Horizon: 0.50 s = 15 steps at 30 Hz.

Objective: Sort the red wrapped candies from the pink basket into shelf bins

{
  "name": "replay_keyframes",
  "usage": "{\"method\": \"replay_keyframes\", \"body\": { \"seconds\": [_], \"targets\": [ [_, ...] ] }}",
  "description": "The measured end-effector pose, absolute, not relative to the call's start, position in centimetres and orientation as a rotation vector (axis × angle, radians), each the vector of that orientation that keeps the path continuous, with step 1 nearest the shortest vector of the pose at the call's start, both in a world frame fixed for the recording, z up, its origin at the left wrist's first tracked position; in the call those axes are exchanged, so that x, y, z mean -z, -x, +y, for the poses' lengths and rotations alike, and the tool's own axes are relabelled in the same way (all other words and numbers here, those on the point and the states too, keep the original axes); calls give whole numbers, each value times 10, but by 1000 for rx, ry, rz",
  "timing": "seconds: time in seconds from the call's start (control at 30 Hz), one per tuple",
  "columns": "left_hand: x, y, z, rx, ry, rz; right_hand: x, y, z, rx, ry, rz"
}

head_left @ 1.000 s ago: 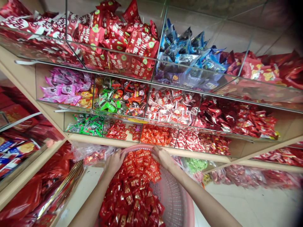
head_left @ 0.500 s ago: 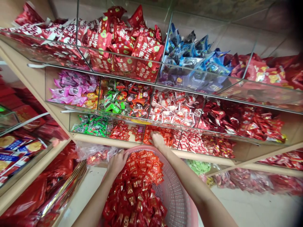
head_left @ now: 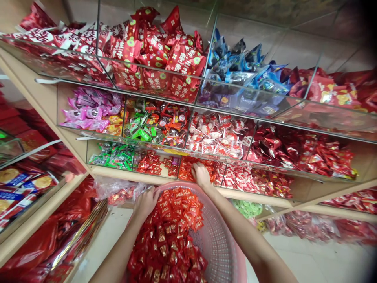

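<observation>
A pink plastic basket (head_left: 218, 243) heaped with small red sweet packets (head_left: 169, 239) is tipped against the bottom shelf. My left hand (head_left: 145, 202) grips the basket's far rim at the left, fingers curled over it. My right hand (head_left: 201, 174) reaches into the lowest glass compartment (head_left: 198, 169), resting on the orange-red sweets there with fingers bent down among them. What those fingers hold, if anything, is hidden.
Glass-fronted bins rise in tiers: green sweets (head_left: 113, 156), mixed sweets (head_left: 153, 124), purple packets (head_left: 88, 110), blue packets (head_left: 235, 67), large red packets (head_left: 165, 51). A wooden shelf edge (head_left: 126, 175) runs below. Bagged sweets lie underneath, with red boxes on shelves at the left.
My right hand has left the basket rim and moved up into the lowest compartment, onto the orange-red sweets. My left hand has stayed on the rim.
</observation>
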State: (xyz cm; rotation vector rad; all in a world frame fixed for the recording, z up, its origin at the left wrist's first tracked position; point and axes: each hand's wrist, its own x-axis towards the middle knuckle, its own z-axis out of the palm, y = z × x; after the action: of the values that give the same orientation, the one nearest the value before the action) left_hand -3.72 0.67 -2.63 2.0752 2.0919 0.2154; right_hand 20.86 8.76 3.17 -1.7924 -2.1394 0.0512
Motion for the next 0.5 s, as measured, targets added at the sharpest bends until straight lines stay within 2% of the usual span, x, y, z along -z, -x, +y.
{"method": "replay_keyframes", "body": {
  "seconds": [0.27,0.37,0.5],
  "targets": [
    [23,36,7,-199,-2093,2082,-33,-233,50,-1137,1375,-1049],
    [24,36,7,-186,-2097,2087,-34,-237,34,-1319,1284,-880],
    [25,36,7,-182,-2096,2089,-31,-238,18,-1341,1323,-889]
  ]
}}
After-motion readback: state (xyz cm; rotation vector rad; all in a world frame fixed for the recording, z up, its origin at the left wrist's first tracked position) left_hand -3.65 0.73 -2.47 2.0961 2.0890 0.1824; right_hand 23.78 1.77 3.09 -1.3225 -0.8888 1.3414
